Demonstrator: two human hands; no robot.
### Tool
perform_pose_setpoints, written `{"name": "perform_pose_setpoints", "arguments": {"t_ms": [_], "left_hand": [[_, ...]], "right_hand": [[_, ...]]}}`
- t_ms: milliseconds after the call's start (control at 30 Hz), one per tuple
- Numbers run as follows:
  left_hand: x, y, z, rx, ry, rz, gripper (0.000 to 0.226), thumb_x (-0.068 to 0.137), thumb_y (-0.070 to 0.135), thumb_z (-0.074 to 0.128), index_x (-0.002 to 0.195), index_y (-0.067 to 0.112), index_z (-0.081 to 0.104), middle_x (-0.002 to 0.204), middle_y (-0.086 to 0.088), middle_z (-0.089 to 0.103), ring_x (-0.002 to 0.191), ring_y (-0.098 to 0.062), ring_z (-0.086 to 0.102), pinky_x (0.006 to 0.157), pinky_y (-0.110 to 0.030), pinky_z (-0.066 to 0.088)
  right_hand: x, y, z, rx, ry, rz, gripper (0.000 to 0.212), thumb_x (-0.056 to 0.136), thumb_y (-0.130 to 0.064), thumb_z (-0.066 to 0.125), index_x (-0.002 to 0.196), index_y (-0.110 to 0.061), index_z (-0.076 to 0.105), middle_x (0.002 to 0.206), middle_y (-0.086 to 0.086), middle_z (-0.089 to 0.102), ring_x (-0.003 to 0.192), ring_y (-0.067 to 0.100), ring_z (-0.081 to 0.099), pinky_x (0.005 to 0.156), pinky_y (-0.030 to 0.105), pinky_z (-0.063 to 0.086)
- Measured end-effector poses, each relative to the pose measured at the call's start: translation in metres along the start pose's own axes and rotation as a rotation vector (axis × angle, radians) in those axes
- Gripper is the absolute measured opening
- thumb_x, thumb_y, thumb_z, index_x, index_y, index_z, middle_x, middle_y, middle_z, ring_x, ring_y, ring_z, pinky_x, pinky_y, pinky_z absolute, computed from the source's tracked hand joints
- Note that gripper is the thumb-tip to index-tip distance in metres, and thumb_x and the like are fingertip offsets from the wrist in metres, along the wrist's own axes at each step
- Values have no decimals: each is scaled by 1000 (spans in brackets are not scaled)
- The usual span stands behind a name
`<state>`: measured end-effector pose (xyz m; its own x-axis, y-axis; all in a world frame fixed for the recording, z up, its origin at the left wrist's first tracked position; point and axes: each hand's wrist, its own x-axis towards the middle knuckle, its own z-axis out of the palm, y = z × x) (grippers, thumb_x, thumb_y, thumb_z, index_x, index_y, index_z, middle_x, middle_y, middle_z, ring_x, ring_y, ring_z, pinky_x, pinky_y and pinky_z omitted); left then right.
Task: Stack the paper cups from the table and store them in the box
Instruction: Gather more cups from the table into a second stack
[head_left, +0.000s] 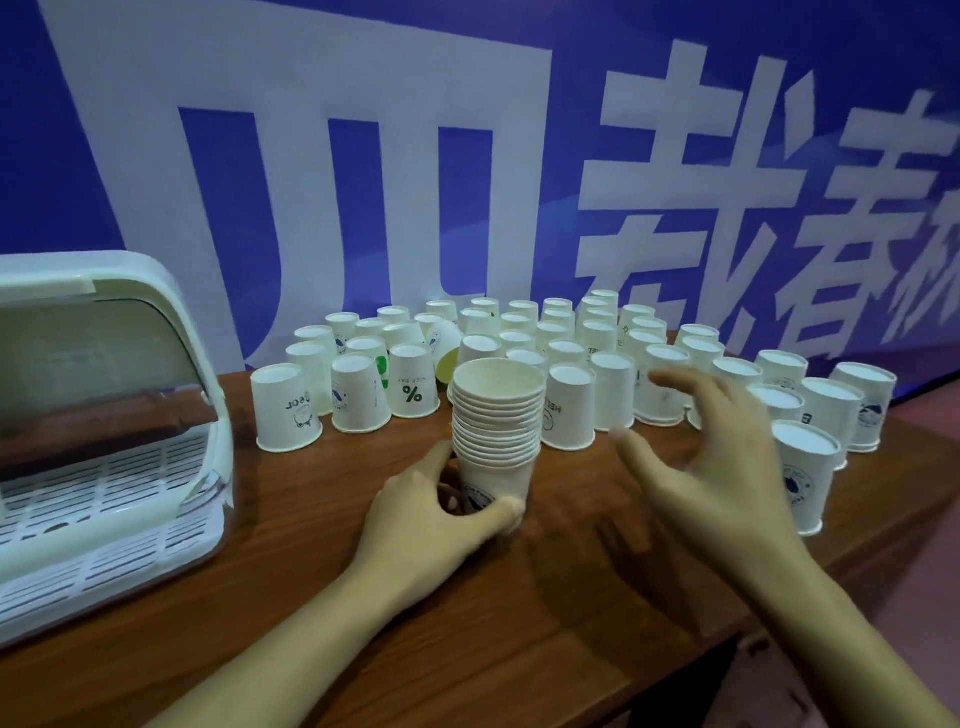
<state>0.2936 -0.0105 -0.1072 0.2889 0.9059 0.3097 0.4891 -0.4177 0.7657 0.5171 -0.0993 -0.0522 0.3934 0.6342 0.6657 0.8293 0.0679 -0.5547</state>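
Nearest the camera, two bare forearms reach in over the brown wooden table (597, 597). The left hand (436, 509) curls its fingers and thumb round the bottom cup of an upright stack of cups (496, 421), nested mouth-up and standing on the tabletop — a low grip that, by the look of it, steadies the column while more are added. The right hand (727, 457) holds nothing: its fingers are spread and loosely arched, hovering just right of the stack and above the nearest loose cups, blurred at the tips, apparently shaped to close over the next one. Around and beyond both hands stand the loose paper cups (571, 338), dozens of them, nearly all upside down on their rims in rough rows that run to the far edge; each would likely need turning over before it drops into the stack. One cup among the rows lies tipped on its side (447, 343), showing a yellowish inside. To the left sits the box (130, 457), a white plastic case with a slotted tray floor and a clear domed lid raised — open, presumably so the finished stack can go straight in; no cups can be made out inside it. Behind everything hangs a blue banner (519, 130) with large white characters.
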Motion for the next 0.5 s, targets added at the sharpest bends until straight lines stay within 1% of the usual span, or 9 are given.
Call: {"name": "perform_pose_setpoints", "arguments": {"t_ms": [67,100,167,233,267,300,367,433,500], "left_hand": [[0,2,4,-15,-27,3,65,56,79,73,113,48,65,95,21,75,85,-2,68,84,-40,59],[0,5,7,-22,-37,6,64,56,78,74,112,48,65,94,20,75,84,-2,68,83,-40,59],[0,11,15,-41,-49,15,61,57,77,75,109,47,67,91,18,75,82,-4,68,82,-41,59],[1,19,24,-56,-78,32,59,58,76,75,108,46,67,90,19,74,81,-5,67,81,-41,59],[2,23,28,-58,-94,42,58,58,76,74,108,46,67,91,21,73,82,-5,68,81,-41,59],[3,26,32,-57,-105,50,59,58,76,74,108,46,67,91,22,73,83,-4,68,81,-40,59],[6,29,37,-65,-111,54,59,57,77,74,107,46,68,92,23,74,84,-4,68,82,-40,59],[9,28,39,-83,-106,59,60,56,77,76,107,46,69,90,20,74,82,-6,68,82,-41,59],[10,26,40,-107,-113,72,59,57,76,77,106,45,71,86,14,74,79,-8,68,80,-40,59]], "right_hand": [[-4,25,-15,-123,92,98,67,75,-29,86,135,-19,58,139,4,53,136,31,37,111,48,30],[-4,36,-22,-178,111,179,76,74,-31,87,140,-19,53,145,7,48,139,33,32,112,52,28],[-1,55,-34,-308,34,326,96,74,-40,86,153,-20,37,156,12,35,144,36,25,112,58,25],[4,66,-40,-433,-118,419,105,77,-52,81,159,-23,22,159,15,31,143,42,28,109,59,29],[5,69,-42,-476,-182,432,101,78,-55,79,158,-24,24,156,14,37,138,43,35,105,57,34],[5,72,-42,-496,-216,415,91,79,-55,77,152,-24,32,148,14,47,131,43,43,98,52,39],[4,76,-44,-451,-192,333,72,76,-51,81,135,-21,51,127,11,66,114,39,57,85,43,44],[1,70,-46,-243,-98,314,70,71,-44,87,129,-22,57,116,3,69,106,29,63,82,39,50],[-1,59,-44,13,-40,385,64,69,-32,90,120,-22,52,107,-4,63,95,20,62,74,32,52]]}}
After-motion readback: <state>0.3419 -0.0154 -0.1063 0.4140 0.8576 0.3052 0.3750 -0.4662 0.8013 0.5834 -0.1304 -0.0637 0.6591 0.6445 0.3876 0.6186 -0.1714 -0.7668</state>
